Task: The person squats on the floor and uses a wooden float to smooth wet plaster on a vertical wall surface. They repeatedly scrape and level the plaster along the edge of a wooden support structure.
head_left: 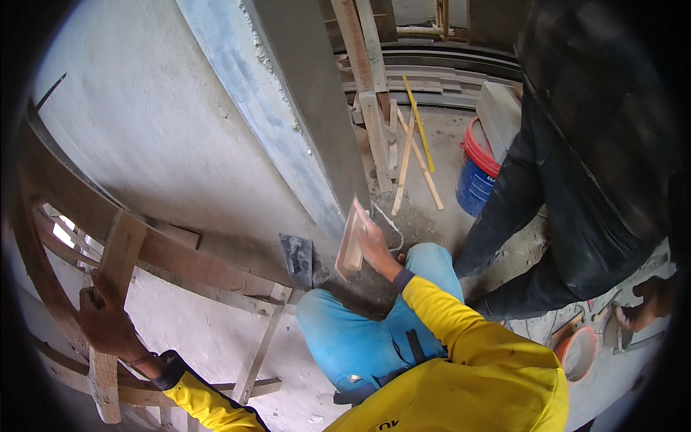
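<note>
— Yellow long-sleeved shirt [468,392] lies nearest the camera, above light-blue trousers [331,324]. State the condition of the hands.

— Right hand [374,246]: fingers closed over the handle of a plastering float [344,248]. Left hand [108,317]: curled around a wooden upright [124,245] on a timber frame [194,263].

— Locate the float.

— Beyond the knees, beside the lower end of the grey column [313,93]. Contact with the column cannot be confirmed from this angle.

— List the hazards and causes.

— First: the co-worker's dark trouser leg [497,194] is near the right sleeve. A misplaced step could jolt the arm, and the float's edge could gouge the rendered surface. Second: the frame's fixings cannot be verified; if it is loose, weight on the upright could shift it. Third: timber strips [403,169] lie crossed on the floor [450,137] and could roll underfoot. Fourth: the pale block [499,111] at the rim of the blue bucket [471,183] could slide if knocked.

— Specify materials and textures.

— Float: thin flat plate, pinkish face, wooden handle. Upright: bare, rough-looking timber. Wall [165,108]: pale, mostly smooth. Column: matt grey face; adjoining blue-white band [248,79] with a ragged, crumbly ridge. Black sheet [296,259] at the wall's lower edge: thin, roughly rectangular, dusty. Bucket: apparently plastic, red-rimmed.
</note>
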The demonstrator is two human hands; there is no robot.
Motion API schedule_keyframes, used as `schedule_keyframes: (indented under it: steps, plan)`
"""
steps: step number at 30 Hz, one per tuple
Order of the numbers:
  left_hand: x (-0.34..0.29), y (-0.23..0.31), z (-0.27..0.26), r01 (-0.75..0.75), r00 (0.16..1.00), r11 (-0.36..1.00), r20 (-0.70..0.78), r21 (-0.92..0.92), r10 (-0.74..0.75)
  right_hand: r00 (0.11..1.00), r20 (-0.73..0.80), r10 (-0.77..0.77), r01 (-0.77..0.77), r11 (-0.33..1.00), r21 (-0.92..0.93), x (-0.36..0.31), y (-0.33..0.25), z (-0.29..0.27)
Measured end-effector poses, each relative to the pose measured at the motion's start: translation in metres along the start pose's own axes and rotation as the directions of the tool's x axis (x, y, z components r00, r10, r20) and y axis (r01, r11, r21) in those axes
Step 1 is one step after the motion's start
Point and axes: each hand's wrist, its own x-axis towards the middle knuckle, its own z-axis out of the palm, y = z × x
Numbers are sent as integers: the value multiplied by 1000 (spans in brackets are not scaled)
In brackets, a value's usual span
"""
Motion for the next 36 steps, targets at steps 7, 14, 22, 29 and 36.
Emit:
schedule_keyframes:
  steps: [7,14,22,29,36]
  plan:
    - [-2,-1,-1,-34,998,999,-58,-1,34,988,10,-154,154,987,34,45,-22,-14]
    - [-1,-9,0,-43,993,997,-104,60,49,987,87,-136,136,991,10,-6,-43,1]
    - [1,-2,2,-7,998,997,-63,81,13,987,133,-90,92,996,-8,-2,-22,-12]
    - [4,-7,-3,36,998,991,38,127,-41,938,182,-295,294,955,35,27,-72,-15]
    - [8,-17,12,105,994,980,12,170,-108,989,140,-48,42,998,48,-13,-5,-18]
